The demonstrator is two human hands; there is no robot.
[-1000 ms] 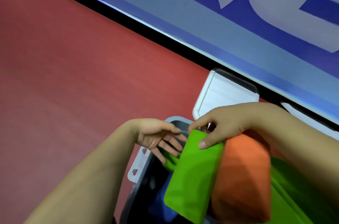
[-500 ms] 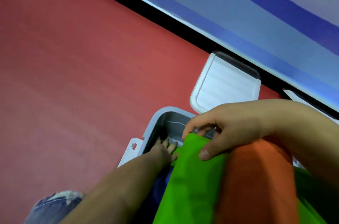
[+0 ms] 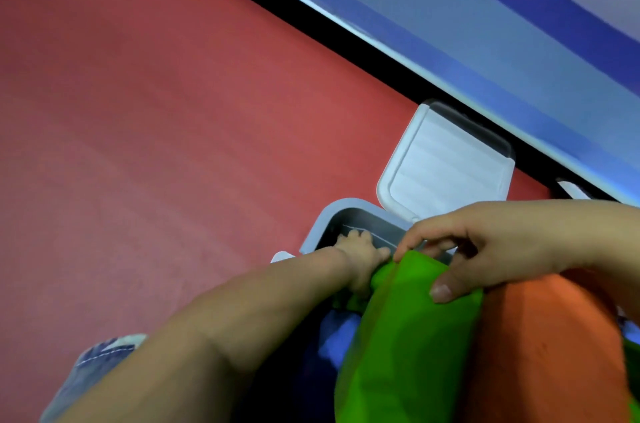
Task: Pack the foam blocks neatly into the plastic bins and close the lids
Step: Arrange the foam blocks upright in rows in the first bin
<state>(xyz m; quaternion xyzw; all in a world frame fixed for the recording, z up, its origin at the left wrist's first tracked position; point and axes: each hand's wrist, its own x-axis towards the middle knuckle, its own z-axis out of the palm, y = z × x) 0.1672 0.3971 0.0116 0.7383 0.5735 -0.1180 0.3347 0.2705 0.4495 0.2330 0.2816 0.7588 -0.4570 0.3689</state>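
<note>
Green foam block (image 3: 408,336) in right hand (image 3: 491,249)

I count two hands in view: my left hand (image 3: 360,254), reaching down into the bin, and my right hand (image 3: 485,249), on top of the blocks. One plastic bin (image 3: 323,220) shows plainly, with one white lid (image 3: 446,168) standing open behind it. A white sliver (image 3: 573,189) at the far right edge may be a second lid, but I cannot tell. Of foam blocks I count four by colour: one large green block (image 3: 405,346), one orange block (image 3: 547,353), one smaller green piece (image 3: 348,301) under my left hand, and one blue block (image 3: 337,336) lower in the bin.
</note>
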